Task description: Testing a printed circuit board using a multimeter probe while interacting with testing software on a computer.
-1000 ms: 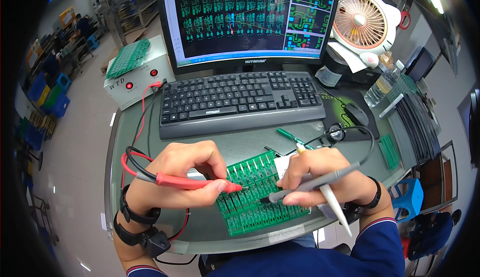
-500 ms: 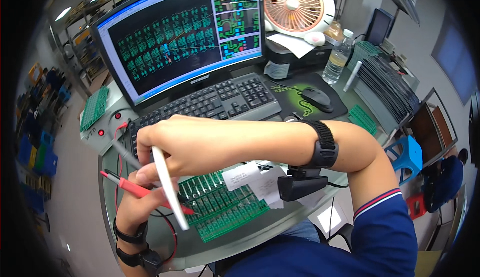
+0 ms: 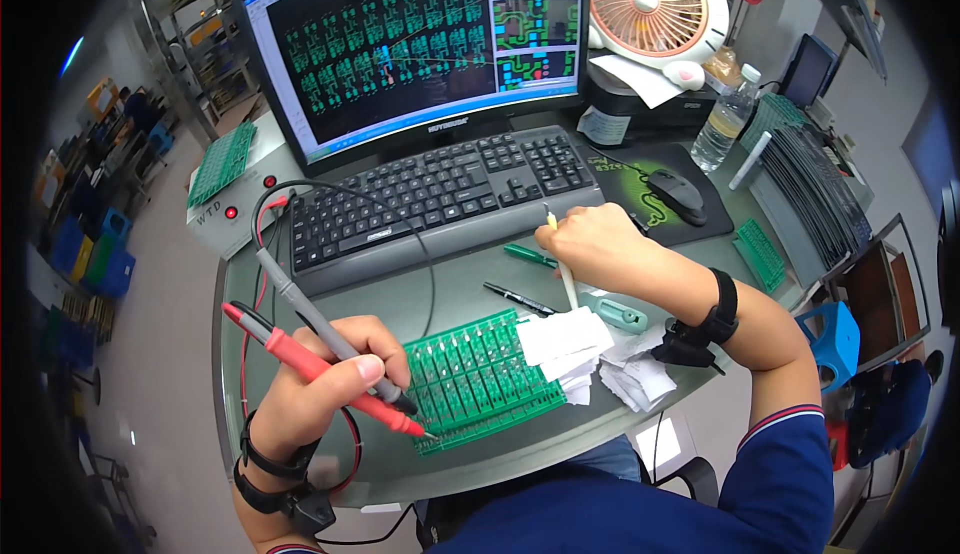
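Note:
Two test probes, one red (image 3: 300, 358) and one grey (image 3: 318, 316), are held together in my left hand (image 3: 335, 369), its fingers closed round them. The red probe's metal tip reaches the lower left edge of a green circuit board panel (image 3: 480, 369). The grey probe's dark end lies just above it, over the board. To the right, in front of the keyboard, my right hand (image 3: 600, 244) is closed on a slim white pen-like stick (image 3: 568, 284) with a yellowish, dark-pointed end. Paper slips (image 3: 565, 342) cover the panel's right end.
A black marker (image 3: 520, 299), a green pen (image 3: 530, 255) and a pale green cutter (image 3: 617, 314) lie before the keyboard (image 3: 430, 199). Behind stand a monitor (image 3: 400, 54) and a fan (image 3: 655, 9). The tester box (image 3: 250, 199) is at left; a mouse (image 3: 676, 196) and bottle (image 3: 725, 124) at right.
My right hand has moved right, away from my left hand, carrying the white stick. Both probes now show plainly in my left hand, and more of the panel is visible. The view has shifted.

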`<act>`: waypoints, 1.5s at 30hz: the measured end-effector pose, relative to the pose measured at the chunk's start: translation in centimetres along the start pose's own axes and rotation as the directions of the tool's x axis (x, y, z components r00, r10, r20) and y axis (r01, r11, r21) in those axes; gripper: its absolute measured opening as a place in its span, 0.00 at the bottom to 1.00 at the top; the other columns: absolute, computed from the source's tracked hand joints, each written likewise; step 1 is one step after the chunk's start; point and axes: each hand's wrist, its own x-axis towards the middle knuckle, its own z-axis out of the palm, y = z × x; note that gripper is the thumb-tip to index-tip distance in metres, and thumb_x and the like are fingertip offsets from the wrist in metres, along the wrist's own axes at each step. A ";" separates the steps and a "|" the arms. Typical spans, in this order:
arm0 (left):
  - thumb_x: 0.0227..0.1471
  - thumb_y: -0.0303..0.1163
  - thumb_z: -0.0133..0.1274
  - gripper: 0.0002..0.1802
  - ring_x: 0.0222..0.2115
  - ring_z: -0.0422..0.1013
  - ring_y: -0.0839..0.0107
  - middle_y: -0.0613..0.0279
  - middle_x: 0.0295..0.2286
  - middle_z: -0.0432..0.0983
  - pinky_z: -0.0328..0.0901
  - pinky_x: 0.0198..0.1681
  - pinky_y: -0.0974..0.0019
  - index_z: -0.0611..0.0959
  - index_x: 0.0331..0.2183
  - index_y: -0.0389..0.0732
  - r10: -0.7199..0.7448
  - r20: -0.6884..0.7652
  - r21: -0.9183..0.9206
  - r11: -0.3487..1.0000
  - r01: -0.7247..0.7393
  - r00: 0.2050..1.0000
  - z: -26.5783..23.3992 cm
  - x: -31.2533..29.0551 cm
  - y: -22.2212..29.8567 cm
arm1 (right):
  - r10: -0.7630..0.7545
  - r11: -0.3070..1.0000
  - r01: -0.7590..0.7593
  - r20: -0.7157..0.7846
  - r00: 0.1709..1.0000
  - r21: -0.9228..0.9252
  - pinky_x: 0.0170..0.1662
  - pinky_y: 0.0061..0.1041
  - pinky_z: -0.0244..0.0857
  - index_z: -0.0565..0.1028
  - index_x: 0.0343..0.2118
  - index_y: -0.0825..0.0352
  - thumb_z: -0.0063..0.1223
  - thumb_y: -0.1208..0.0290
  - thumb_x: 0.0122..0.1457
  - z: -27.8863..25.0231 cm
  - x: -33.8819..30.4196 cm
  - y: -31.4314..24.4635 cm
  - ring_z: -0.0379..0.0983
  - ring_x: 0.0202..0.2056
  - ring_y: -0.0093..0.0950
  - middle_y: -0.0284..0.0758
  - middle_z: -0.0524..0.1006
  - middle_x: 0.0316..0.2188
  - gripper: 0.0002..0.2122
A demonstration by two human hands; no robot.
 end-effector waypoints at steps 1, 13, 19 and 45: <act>0.48 0.39 0.47 0.16 0.28 0.70 0.73 0.59 0.25 0.75 0.64 0.34 0.70 0.79 0.26 0.34 -0.006 -0.010 0.001 1.000 0.006 1.000 -0.1 -0.4 0.3 | 0.002 1.000 -0.002 0.028 1.000 0.001 0.24 0.36 0.68 0.73 0.29 0.63 0.64 0.66 0.44 0.2 0.1 -0.1 0.78 0.27 0.38 0.38 0.76 0.19 0.12; 0.53 0.35 0.44 0.15 0.24 0.73 0.69 0.57 0.23 0.75 0.68 0.49 0.53 0.78 0.35 0.33 0.154 -0.097 -0.387 0.904 -0.180 0.983 -0.9 -1.1 -0.6 | 0.220 0.729 -0.008 -0.224 0.949 0.684 0.32 0.25 0.70 0.72 0.45 0.67 0.58 0.75 0.50 -3.6 0.4 3.9 0.76 0.28 0.26 0.34 0.75 0.26 0.18; 0.62 0.38 0.44 0.18 0.14 0.63 0.83 0.62 0.23 0.70 0.75 0.39 0.53 0.74 0.43 0.30 -0.013 0.007 -0.474 0.880 0.015 1.000 0.7 0.4 1.1 | 0.216 -0.275 0.179 -0.121 0.969 0.945 0.26 0.22 0.77 0.64 0.35 0.66 0.63 0.69 0.53 -11.2 0.2 -5.6 0.78 0.24 0.27 0.40 0.72 0.31 0.16; 0.65 0.45 0.38 0.25 0.12 0.58 0.83 0.70 0.13 0.60 0.64 0.55 0.49 0.67 0.19 0.43 -0.045 0.248 -0.463 0.872 0.159 0.968 0.0 -0.3 -3.1 | 0.040 0.252 0.329 -0.349 0.936 0.910 0.23 0.22 0.66 0.72 0.28 0.67 0.64 0.74 0.52 -5.8 -3.9 -10.1 0.75 0.20 0.26 0.34 0.77 0.21 0.09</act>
